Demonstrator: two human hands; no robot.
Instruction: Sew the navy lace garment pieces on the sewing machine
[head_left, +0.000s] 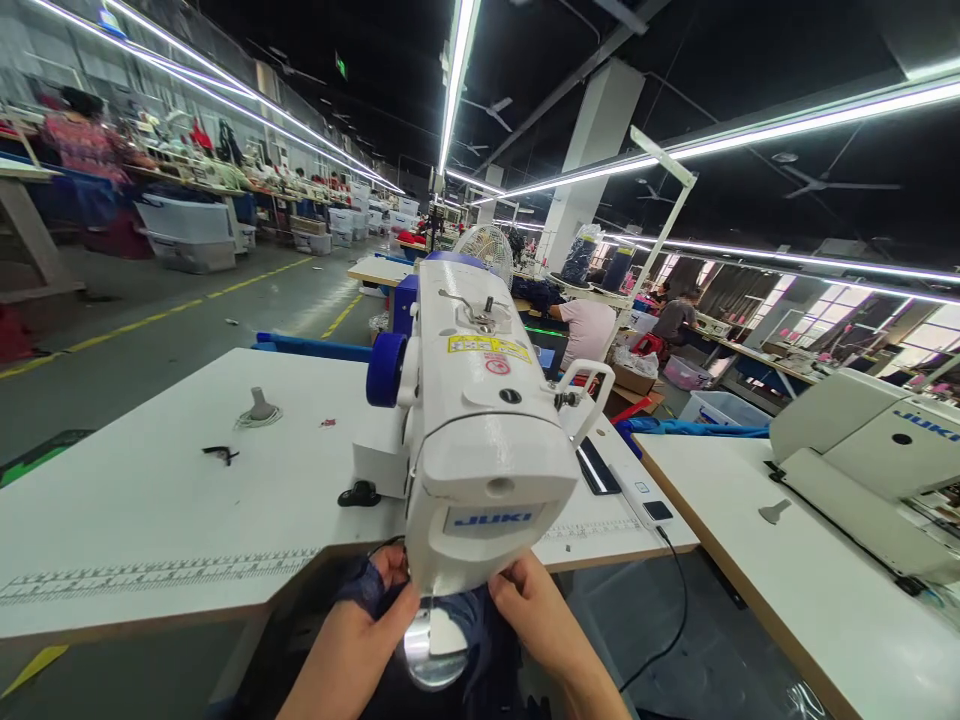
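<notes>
A white sewing machine (487, 400) marked JUKI stands in front of me, its head facing me. Dark navy fabric (491, 640) hangs around the machine's shiny metal bed end (435, 660), under the head. My left hand (375, 610) pinches the fabric on the left of the needle area, thumb towards the bed. On the right, my right hand (529, 600) has its fingers closed on the same fabric, close beneath the head. The machine head hides the needle and some of my fingertips.
The white tabletop (187, 490) has a printed ruler edge, a grey tool (260, 405) and a black clip-like piece (360, 494). At right lie a phone (598, 467) and a power bank (645, 497) with a cable. Another JUKI machine (870, 460) stands farther right. Several people work in the background.
</notes>
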